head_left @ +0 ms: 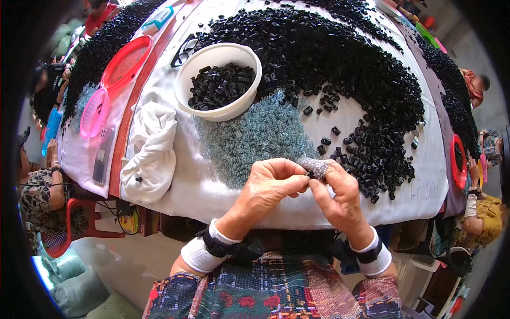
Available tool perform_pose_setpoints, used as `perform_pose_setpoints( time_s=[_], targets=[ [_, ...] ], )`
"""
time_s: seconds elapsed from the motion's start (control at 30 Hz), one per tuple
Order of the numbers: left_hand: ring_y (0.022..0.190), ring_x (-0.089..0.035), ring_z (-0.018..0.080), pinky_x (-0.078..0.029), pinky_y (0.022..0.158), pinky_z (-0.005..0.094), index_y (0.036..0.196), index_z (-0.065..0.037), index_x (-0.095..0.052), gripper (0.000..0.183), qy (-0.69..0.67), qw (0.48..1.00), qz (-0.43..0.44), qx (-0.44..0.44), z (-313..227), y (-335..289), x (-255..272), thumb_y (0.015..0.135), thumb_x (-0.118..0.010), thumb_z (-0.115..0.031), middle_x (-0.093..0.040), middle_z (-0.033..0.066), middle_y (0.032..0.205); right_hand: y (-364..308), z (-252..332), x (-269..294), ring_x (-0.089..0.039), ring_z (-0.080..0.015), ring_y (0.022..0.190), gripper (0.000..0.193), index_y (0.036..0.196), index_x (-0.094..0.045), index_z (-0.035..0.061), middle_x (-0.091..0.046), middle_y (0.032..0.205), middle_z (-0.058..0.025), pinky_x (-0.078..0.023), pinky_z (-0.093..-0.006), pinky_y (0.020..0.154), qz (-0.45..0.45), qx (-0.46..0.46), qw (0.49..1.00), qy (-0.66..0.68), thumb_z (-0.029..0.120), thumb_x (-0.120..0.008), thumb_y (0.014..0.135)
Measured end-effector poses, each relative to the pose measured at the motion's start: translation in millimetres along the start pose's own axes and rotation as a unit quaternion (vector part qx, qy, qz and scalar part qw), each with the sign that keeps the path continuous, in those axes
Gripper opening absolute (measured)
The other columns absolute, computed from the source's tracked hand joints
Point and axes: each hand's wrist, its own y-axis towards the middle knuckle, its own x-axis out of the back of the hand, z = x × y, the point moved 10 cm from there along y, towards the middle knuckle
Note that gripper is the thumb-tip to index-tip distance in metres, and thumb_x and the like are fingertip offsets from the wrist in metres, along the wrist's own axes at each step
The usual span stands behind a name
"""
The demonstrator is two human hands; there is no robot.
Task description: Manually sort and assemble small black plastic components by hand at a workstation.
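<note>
Fingers (pixel 291 183) of left hand (pixel 265 185) narrow, pinching small black piece (pixel 309 174) right of frame centre; right hand (pixel 339 196) just beside, its hold unclear. Piece's long axis too small to tell. Spring heap (pixel 255 138) up-left, nearer left hand; loose black parts (pixel 380 173) right, nearer right hand.

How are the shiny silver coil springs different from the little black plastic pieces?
The silver coil springs look pale and open, while the black plastic pieces look dark and chunky. The springs lie in one smaller patch; the black pieces spread much wider, some filling the round white bowl. Both lie loose on the white tablecloth.
</note>
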Motion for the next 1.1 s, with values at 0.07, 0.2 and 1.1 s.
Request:
perform_pose_setpoints(
  time_s=[0.07,0.2,1.1],
  targets=[
    [0.070,-0.060,0.0094,-0.050,0.065,0.0220,0.089,0.002,-0.066,0.011,0.001,1.000,0.008,-0.005,-0.9,0.0,-2.1,0.083,-0.067,-0.007,-0.066,0.0059,0.079,-2.3,-7.0,-0.7,-0.059,-0.0184,0.065,0.012,0.089,-0.061,-0.0053,-0.057,0.081,-0.0139,-0.047,-0.0275,0.058,-0.002,-0.023,1.000,0.003,0.000,-0.063,0.079],
    [0.072,-0.060,0.0097,-0.050,0.065,0.0218,0.090,0.001,-0.066,0.013,0.011,1.000,0.011,-0.015,0.3,0.3,-1.9,0.082,-0.068,-0.009,-0.066,0.0058,0.080,-6.0,-26.6,-1.9,-0.061,-0.0115,0.074,0.015,0.098,-0.063,-0.0032,-0.061,0.087,-0.0076,-0.050,-0.0240,0.067,-0.053,-0.114,0.977,0.171,-0.003,-0.059,0.084],
    [0.072,-0.060,0.0075,-0.050,0.065,0.0203,0.089,0.003,-0.069,0.014,0.119,0.990,-0.001,-0.074,-16.3,2.8,4.9,0.078,-0.073,-0.005,-0.067,0.0051,0.081,6.5,11.6,6.2,-0.060,-0.0266,0.064,0.021,0.087,-0.064,-0.0010,-0.061,0.075,-0.0123,-0.049,-0.0329,0.056,-0.062,0.147,0.982,-0.101,-0.007,-0.070,0.068]
  ],
)
